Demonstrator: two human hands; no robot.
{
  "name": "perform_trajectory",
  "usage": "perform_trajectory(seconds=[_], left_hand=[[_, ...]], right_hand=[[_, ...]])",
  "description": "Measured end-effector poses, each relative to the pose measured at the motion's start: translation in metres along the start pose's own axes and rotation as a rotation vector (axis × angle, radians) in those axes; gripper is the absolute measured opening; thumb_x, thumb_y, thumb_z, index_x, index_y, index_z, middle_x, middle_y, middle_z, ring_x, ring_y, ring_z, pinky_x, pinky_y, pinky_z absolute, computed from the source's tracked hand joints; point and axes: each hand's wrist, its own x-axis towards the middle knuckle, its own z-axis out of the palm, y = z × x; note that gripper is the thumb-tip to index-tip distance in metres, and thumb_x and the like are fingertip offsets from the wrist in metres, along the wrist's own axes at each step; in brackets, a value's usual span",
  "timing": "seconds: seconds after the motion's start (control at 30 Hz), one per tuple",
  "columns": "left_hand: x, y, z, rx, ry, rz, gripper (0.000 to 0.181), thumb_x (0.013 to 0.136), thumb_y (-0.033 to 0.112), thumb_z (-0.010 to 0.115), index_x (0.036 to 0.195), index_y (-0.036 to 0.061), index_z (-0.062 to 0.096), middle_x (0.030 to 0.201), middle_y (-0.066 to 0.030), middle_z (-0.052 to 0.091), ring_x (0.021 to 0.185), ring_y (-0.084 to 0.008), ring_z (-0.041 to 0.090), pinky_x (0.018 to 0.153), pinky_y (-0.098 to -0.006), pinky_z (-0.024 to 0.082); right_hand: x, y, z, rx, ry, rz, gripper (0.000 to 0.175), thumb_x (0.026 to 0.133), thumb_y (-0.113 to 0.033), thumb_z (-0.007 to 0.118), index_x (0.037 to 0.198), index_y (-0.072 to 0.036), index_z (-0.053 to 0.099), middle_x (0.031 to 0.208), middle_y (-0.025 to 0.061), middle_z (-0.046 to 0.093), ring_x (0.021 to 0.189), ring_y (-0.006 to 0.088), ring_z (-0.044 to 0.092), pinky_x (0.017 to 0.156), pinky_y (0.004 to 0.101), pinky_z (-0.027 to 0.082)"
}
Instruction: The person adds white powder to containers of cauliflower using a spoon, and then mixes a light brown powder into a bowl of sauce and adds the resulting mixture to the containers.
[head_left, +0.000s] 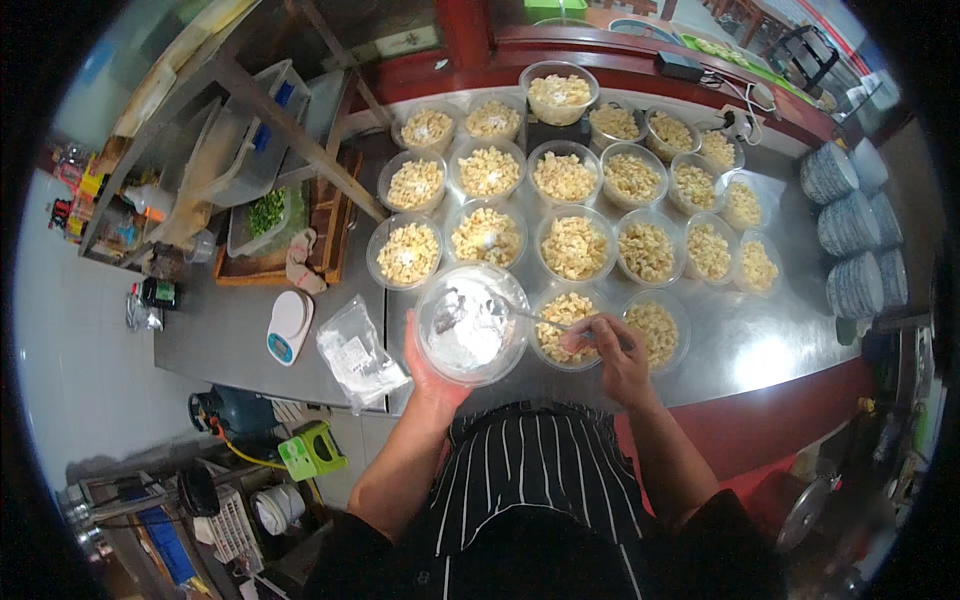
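My left hand (437, 379) holds a clear plastic bowl of white powder (471, 324) above the steel counter's front edge. In my right hand (619, 358) is a thin metal spoon (534, 317), its far end inside that bowl. Behind and beside my hands stand rows of clear plastic bowls with pale, diced food (574, 248); some, such as the front left one (406, 255), have white powder on top. One bowl at the back (559, 91) stands higher than the others. Left of my left hand lies a clear plastic bag with white powder (358, 356), bearing a printed label.
A small white kitchen scale (289, 327) is on the counter at the left. Behind it are a wooden tray (251, 271) and a plastic container of chopped greens (291, 223), beneath a metal rack (300, 135). Stacks of patterned bowls (854, 286) stand at the right end.
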Motion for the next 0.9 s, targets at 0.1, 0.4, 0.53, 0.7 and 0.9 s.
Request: perform_trajectory(seconds=[0.1,0.4,0.53,0.7,0.9], left_hand=[[-0.002,0.003,-0.001,0.012,-0.029,-0.007,0.075,0.089,0.063,0.037,0.139,0.0077,0.041,0.137,-0.0155,0.047,0.124,-0.0355,0.047,0.103,-0.0539,0.038],[0.008,0.008,0.0,0.056,0.01,0.018,0.075,0.089,0.063,0.037,0.139,0.0071,0.04,0.137,-0.0164,0.047,0.124,-0.0348,0.047,0.103,-0.0529,0.038],[0.013,0.009,-0.007,-0.165,-0.217,-0.087,0.074,0.09,0.062,0.037,0.139,0.0062,0.039,0.137,-0.0163,0.047,0.124,-0.0348,0.047,0.104,-0.0527,0.038],[0.017,0.002,0.007,-0.026,-0.146,-0.037,0.055,0.091,0.045,0.046,0.128,0.0043,0.051,0.125,-0.0148,0.057,0.116,-0.0311,0.055,0.099,-0.0472,0.045],[0.026,0.002,0.001,0.045,-0.072,0.02,0.058,0.095,0.044,0.038,0.132,0.0005,0.046,0.129,-0.0152,0.054,0.118,-0.0304,0.053,0.101,-0.0463,0.044]], right_hand=[[0.003,0.002,0.003,-0.032,-0.008,0.002,0.034,0.102,-0.021,0.042,0.097,0.004,0.063,0.09,0.0101,0.067,0.08,0.0147,0.063,0.076,0.0283,0.051],[0.003,0.014,0.008,-0.055,-0.186,0.011,0.035,0.102,-0.02,0.04,0.095,0.005,0.064,0.091,0.0124,0.067,0.081,0.0173,0.064,0.076,0.03,0.053],[0.006,0.022,0.009,0.035,-0.047,0.085,0.035,0.102,-0.022,0.041,0.098,0.005,0.063,0.091,0.0128,0.067,0.081,0.018,0.065,0.076,0.0308,0.053],[0.01,0.025,0.003,0.167,0.05,0.167,0.034,0.102,-0.024,0.042,0.1,0.003,0.061,0.09,0.0133,0.067,0.08,0.0183,0.065,0.076,0.0313,0.053],[0.026,0.024,-0.001,0.447,0.231,0.282,0.031,0.101,-0.025,0.043,0.097,0.002,0.057,0.088,0.0143,0.064,0.078,0.0201,0.063,0.074,0.0318,0.052]])
